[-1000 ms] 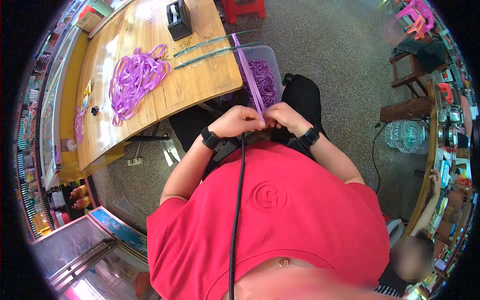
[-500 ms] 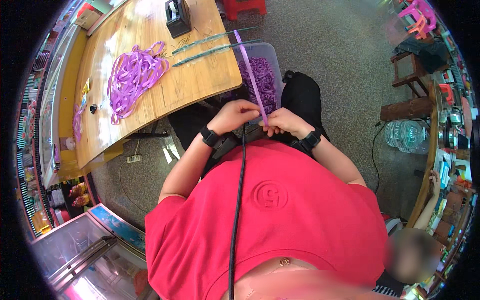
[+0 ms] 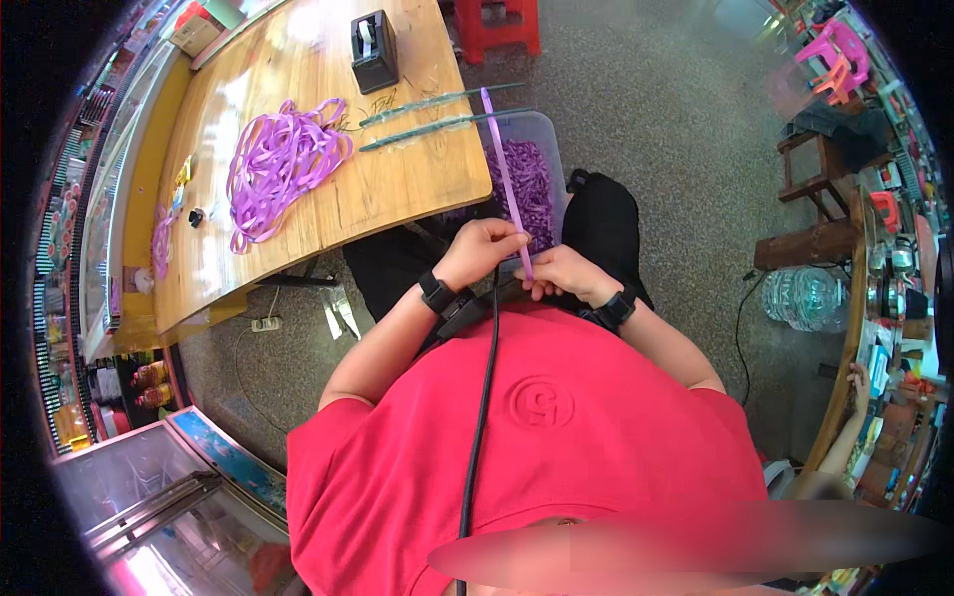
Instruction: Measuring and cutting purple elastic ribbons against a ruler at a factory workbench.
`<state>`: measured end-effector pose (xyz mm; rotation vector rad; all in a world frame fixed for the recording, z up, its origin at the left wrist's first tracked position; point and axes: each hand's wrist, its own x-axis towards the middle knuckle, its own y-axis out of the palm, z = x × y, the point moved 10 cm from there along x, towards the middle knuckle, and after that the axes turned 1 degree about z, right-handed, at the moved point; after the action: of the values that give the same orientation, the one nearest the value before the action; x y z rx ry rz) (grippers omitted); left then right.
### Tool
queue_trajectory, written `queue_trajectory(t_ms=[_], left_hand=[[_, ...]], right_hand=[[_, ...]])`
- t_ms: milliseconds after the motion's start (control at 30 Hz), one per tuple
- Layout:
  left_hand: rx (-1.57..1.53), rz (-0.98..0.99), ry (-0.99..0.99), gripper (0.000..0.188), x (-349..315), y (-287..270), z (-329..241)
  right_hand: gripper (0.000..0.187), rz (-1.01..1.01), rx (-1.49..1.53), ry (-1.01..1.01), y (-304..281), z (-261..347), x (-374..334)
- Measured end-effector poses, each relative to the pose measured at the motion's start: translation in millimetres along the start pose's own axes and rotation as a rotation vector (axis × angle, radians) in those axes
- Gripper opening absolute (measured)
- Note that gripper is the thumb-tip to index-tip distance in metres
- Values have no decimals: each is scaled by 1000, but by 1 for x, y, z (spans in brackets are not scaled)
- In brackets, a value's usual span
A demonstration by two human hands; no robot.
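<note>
A flat purple ribbon (image 3: pixel 507 179) stretches straight from near the tips of two thin green rods down to my hands. With thumb and fingers my left hand (image 3: pixel 484 250) pinches it a little above its lower end. Just below and to the right, my right hand (image 3: pixel 564 275) has its fingers closed on the ribbon's lower end. The far green rod (image 3: pixel 442 99) and the near green rod (image 3: pixel 432 133) lie side by side on the table, with clear tape over them, and stick out past its right edge. Whether the ribbon's far end touches them I cannot tell.
Loose purple ribbon lies in a heap (image 3: pixel 283 164) on the wooden table (image 3: pixel 397 184), with a black tape dispenser (image 3: pixel 374 55) behind. A clear plastic bin (image 3: pixel 558 149) of purple pieces stands between my legs. Another person's arm (image 3: pixel 850 427) reaches in at right.
The whole view has shifted slightly, so the table appears lower and farther right. My left hand has moved slightly down along the ribbon. My right hand keeps hold of the lower end.
</note>
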<state>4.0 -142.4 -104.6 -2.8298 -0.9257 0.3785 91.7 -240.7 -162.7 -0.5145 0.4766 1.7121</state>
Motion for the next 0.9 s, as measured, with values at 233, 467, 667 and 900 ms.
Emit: queue_trajectory(t_ms=[233,467,667,900], left_hand=[[28,-3,-11,21,-5,-9,1],[-98,-15,115,18,-3,-10,-7],[-79,61,52,18,4,-5,6],[-65,3,17,21,8,-11,16]], right_hand=[[22,-341,153,-390,-49,66,-15],[27,-107,346,-379,-20,94,15],[24,-43,741,-409,-36,127,56],[21,-242,462,-536,-68,188,76]])
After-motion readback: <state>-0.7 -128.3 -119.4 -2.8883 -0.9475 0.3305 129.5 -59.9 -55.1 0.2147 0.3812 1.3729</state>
